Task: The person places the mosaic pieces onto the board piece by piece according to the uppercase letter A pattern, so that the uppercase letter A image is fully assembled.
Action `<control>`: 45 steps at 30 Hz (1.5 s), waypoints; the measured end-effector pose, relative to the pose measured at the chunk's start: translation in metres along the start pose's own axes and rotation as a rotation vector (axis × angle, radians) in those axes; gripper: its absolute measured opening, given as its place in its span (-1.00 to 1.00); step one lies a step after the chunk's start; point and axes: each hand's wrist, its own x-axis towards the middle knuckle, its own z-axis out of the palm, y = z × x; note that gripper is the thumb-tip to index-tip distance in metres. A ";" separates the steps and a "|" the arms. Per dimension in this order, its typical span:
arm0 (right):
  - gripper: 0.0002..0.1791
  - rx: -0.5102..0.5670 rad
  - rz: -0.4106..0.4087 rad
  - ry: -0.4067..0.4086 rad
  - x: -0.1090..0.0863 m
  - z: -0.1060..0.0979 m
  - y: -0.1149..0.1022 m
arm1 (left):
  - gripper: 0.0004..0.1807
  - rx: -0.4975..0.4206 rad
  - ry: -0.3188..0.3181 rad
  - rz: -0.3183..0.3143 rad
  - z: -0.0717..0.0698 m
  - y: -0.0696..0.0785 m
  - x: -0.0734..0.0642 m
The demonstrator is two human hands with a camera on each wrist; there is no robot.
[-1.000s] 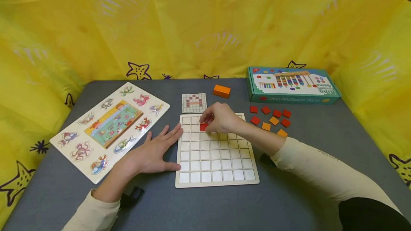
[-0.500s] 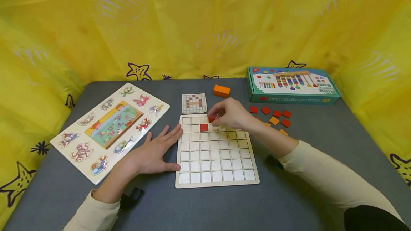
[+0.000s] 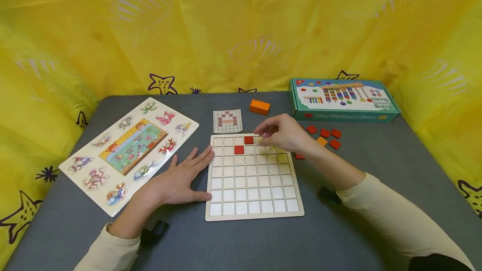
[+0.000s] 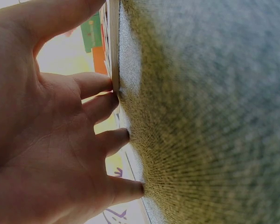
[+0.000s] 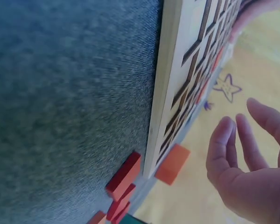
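A pale wooden grid board (image 3: 252, 216) lies on the table, with one red square tile (image 3: 248, 140) in its far row and another red tile (image 3: 239, 149) one row nearer and one column to the left. My left hand (image 3: 177, 181) is spread flat, its fingertips and thumb against the board's left edge. In the left wrist view the fingers (image 4: 100, 108) reach straight to that edge. Over the board's far right part hovers my right hand (image 3: 286, 133). Its fingers and thumb are parted with nothing between them, as the right wrist view also shows of the hand (image 5: 256, 172).
Right of the board lie several loose red tiles (image 3: 311, 129) and an orange tile (image 3: 321, 141), partly behind my right arm. Behind it are a pattern card (image 3: 227, 121) and an orange block (image 3: 260, 107). A green game box (image 3: 344, 117) stands back right; a picture puzzle (image 3: 94, 145) lies left.
My right hand has let go of the nearer red tile, set a second one in the far row, released it and drawn off to the right. My left hand has stayed put.
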 end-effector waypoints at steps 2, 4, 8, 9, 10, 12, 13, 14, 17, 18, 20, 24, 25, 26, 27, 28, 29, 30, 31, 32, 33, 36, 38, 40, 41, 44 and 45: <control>-0.67 0.008 0.010 0.005 -0.004 -0.003 0.002 | 0.19 0.002 0.000 0.000 0.000 0.000 0.000; -0.66 0.013 0.014 0.011 -0.007 -0.006 0.005 | 0.19 0.006 0.001 -0.001 0.000 0.000 0.000; -0.66 0.020 0.009 0.029 -0.014 -0.011 0.012 | 0.19 0.013 0.003 -0.001 0.001 -0.001 0.000; -0.66 0.024 0.016 0.032 -0.016 -0.013 0.013 | 0.19 0.012 0.003 0.000 0.001 -0.001 0.000; -0.66 0.026 0.019 0.036 -0.017 -0.014 0.015 | 0.19 0.014 0.004 0.001 0.001 -0.001 0.000; -0.67 0.032 0.028 0.042 -0.021 -0.016 0.017 | 0.19 0.012 0.004 0.002 0.001 -0.001 0.000; -0.67 0.036 0.033 0.046 -0.023 -0.017 0.018 | 0.19 0.012 0.004 0.002 0.001 -0.001 0.000; -0.67 0.042 0.043 0.049 -0.025 -0.019 0.020 | 0.19 0.012 0.005 0.003 0.001 -0.001 0.000; -0.67 0.048 0.055 0.063 -0.031 -0.022 0.023 | 0.19 0.012 0.004 0.004 0.001 -0.001 0.000; -0.68 0.050 0.061 0.067 -0.034 -0.023 0.025 | 0.19 0.012 0.004 0.004 0.001 -0.001 0.000; -0.68 0.047 0.067 0.076 -0.038 -0.026 0.027 | 0.19 0.013 0.002 0.003 0.001 -0.001 0.000; -0.66 0.036 0.067 0.081 -0.045 -0.032 0.031 | 0.18 0.011 0.001 0.002 0.000 0.000 0.000; -0.65 0.036 0.067 0.078 -0.046 -0.033 0.032 | 0.19 0.011 0.001 0.002 0.000 0.000 0.000; -0.65 0.039 0.068 0.074 -0.048 -0.034 0.033 | 0.18 0.011 0.001 0.002 0.000 0.000 0.000; -0.64 0.043 0.071 0.069 -0.049 -0.036 0.034 | 0.18 0.010 0.002 0.003 0.001 0.000 0.000; -0.65 0.045 0.078 0.066 -0.050 -0.037 0.035 | 0.18 0.009 0.001 0.004 0.001 0.000 0.000; -0.64 0.046 0.080 0.062 -0.051 -0.038 0.036 | 0.18 0.008 0.001 0.005 0.001 0.001 0.000; -0.64 0.045 0.085 0.059 -0.052 -0.039 0.036 | 0.18 0.008 0.001 0.005 0.001 0.001 0.000; -0.64 0.046 0.087 0.055 -0.052 -0.040 0.037 | 0.18 0.009 0.001 0.005 0.001 0.000 0.000; -0.64 0.042 0.089 0.054 -0.052 -0.041 0.037 | 0.18 0.009 0.001 0.004 0.001 0.000 0.000; -0.64 0.038 0.089 0.051 -0.053 -0.043 0.037 | 0.18 0.008 0.002 0.004 0.001 0.000 0.000; -0.62 0.017 0.092 0.039 -0.054 -0.045 0.038 | 0.19 0.009 0.002 0.002 0.001 0.000 0.001; -0.62 0.007 0.100 0.028 -0.054 -0.046 0.040 | 0.19 0.010 0.002 0.003 0.001 0.000 0.000; -0.62 0.005 0.109 0.014 -0.055 -0.048 0.041 | 0.19 0.011 0.002 0.004 0.001 0.000 0.000; -0.62 0.005 0.112 0.007 -0.055 -0.048 0.042 | 0.19 0.011 0.002 0.004 0.001 -0.001 0.000; -0.61 0.013 0.122 -0.008 -0.056 -0.049 0.045 | 0.19 0.012 0.002 0.005 0.000 -0.001 0.000; -0.61 0.013 0.124 -0.010 -0.056 -0.050 0.046 | 0.19 0.013 0.002 0.006 0.000 -0.001 0.000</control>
